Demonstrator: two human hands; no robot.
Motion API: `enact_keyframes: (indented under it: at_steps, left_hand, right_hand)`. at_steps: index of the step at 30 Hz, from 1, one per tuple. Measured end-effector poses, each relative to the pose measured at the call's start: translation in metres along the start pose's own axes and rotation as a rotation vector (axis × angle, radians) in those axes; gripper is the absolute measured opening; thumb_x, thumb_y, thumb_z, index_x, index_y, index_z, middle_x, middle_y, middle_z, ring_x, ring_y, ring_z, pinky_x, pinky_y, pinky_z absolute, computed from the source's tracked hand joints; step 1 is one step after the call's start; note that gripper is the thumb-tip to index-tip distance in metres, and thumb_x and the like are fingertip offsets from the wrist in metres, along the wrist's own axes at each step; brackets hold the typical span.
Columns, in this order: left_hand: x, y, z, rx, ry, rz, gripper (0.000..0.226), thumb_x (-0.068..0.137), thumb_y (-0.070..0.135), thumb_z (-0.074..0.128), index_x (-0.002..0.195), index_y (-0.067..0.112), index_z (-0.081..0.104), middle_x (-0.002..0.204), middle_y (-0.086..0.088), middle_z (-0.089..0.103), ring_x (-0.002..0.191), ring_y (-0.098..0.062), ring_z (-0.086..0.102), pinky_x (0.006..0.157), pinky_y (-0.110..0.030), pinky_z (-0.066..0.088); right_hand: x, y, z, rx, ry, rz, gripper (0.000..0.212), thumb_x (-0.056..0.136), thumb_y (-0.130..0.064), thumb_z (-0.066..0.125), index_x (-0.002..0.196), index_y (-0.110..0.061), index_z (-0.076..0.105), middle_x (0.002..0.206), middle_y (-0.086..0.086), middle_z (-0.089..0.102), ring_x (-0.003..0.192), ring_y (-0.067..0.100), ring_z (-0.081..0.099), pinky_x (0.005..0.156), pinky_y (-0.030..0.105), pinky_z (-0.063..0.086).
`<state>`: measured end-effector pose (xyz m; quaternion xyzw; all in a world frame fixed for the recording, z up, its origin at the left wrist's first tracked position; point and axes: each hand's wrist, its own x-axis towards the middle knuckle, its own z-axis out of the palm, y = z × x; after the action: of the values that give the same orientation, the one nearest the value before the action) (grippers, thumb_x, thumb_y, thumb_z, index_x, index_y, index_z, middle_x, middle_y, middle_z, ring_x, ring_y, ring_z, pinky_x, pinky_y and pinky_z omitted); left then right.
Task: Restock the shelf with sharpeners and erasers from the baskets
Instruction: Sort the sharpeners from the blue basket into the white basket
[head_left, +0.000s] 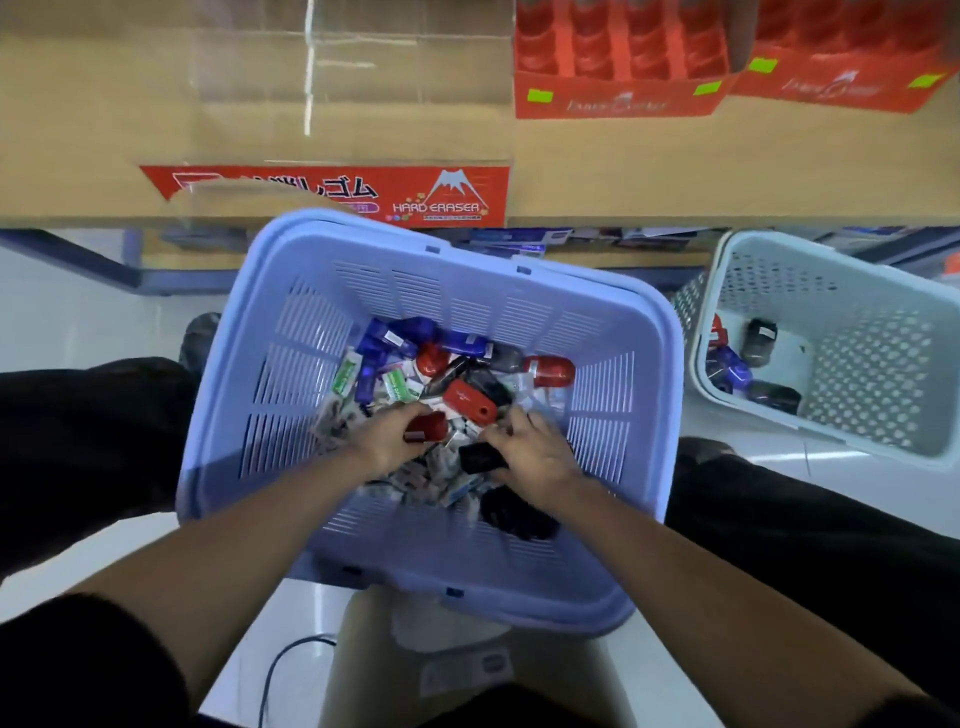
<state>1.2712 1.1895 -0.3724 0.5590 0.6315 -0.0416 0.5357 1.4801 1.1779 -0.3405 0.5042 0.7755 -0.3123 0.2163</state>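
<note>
A lilac basket (644, 395) rests between my knees, holding a jumble of red, blue and black sharpeners and small wrapped erasers (395, 387). Both hands are down inside it. My left hand (389, 441) is closed around a red sharpener (428, 427). My right hand (535, 454) grips a black sharpener (480, 458). Another red sharpener (470, 400) lies just beyond my fingers. On the wooden shelf (727, 166) ahead stands a clear acrylic bin with a red "Hard Eraser" label (441, 197), and red display trays (618, 93) of red sharpeners sit at the right.
A white perforated basket (883, 415) stands on the floor at the right with a few blue, red and dark sharpeners inside. My dark-trousered legs flank the lilac basket. A lower shelf with packets runs under the wooden one. A cable lies on the floor near my lap.
</note>
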Motion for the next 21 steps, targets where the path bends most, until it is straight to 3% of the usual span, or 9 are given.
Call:
enact_keyframes:
  at_steps: [4, 6, 10, 14, 18, 21]
  left_hand:
    - [0.004, 0.006, 0.004, 0.396, 0.084, -0.01, 0.053, 0.086, 0.027, 0.065, 0.135, 0.015, 0.045, 0.129, -0.008, 0.052, 0.116, -0.027, 0.052, 0.096, -0.036, 0.045]
    - [0.005, 0.01, 0.006, 0.418, 0.114, -0.041, 0.052, 0.086, 0.031, 0.066, 0.132, 0.015, 0.048, 0.125, -0.008, 0.051, 0.114, -0.026, 0.052, 0.092, -0.034, 0.045]
    - [0.001, 0.012, 0.005, 0.131, 0.131, -0.07, 0.044, 0.08, 0.026, 0.074, 0.117, 0.01, 0.056, 0.115, -0.01, 0.055, 0.101, -0.027, 0.057, 0.08, -0.027, 0.041]
    - [-0.012, 0.015, -0.004, -0.153, 0.176, -0.106, 0.039, 0.078, 0.024, 0.076, 0.107, 0.011, 0.055, 0.102, -0.003, 0.057, 0.096, -0.021, 0.056, 0.082, -0.027, 0.041]
    - [-0.02, 0.019, -0.014, -0.299, 0.187, -0.132, 0.044, 0.079, 0.02, 0.075, 0.116, 0.007, 0.054, 0.108, -0.003, 0.058, 0.106, -0.021, 0.054, 0.089, -0.027, 0.039]
    - [-0.023, 0.038, -0.022, -0.378, 0.194, -0.063, 0.039, 0.079, 0.021, 0.075, 0.112, 0.012, 0.056, 0.108, -0.002, 0.057, 0.104, -0.02, 0.054, 0.087, -0.027, 0.04]
  right_hand:
    - [-0.002, 0.001, -0.013, 0.188, 0.095, 0.138, 0.049, 0.087, -0.028, 0.061, 0.127, -0.011, 0.037, 0.125, 0.012, 0.045, 0.116, 0.031, 0.046, 0.091, 0.038, 0.04]
    - [0.003, 0.008, -0.021, 0.193, 0.061, 0.261, 0.053, 0.086, -0.015, 0.061, 0.129, -0.008, 0.031, 0.123, 0.016, 0.049, 0.111, 0.034, 0.052, 0.082, 0.039, 0.045]
    - [0.006, 0.017, -0.014, 0.081, -0.084, 0.394, 0.052, 0.088, 0.002, 0.051, 0.133, -0.01, 0.026, 0.126, 0.019, 0.052, 0.11, 0.036, 0.056, 0.083, 0.041, 0.049]
    - [0.01, 0.013, -0.01, -0.007, -0.126, 0.412, 0.065, 0.086, 0.005, 0.054, 0.14, -0.01, 0.02, 0.119, 0.02, 0.058, 0.106, 0.033, 0.06, 0.082, 0.038, 0.049]
    - [0.0, 0.013, -0.014, 0.078, -0.081, 0.347, 0.06, 0.087, 0.008, 0.047, 0.139, -0.013, 0.026, 0.121, 0.019, 0.057, 0.108, 0.035, 0.058, 0.089, 0.04, 0.047]
    - [-0.014, 0.015, -0.031, 0.248, 0.03, 0.35, 0.052, 0.09, -0.001, 0.05, 0.137, -0.016, 0.036, 0.117, 0.017, 0.06, 0.105, 0.033, 0.061, 0.082, 0.034, 0.049]
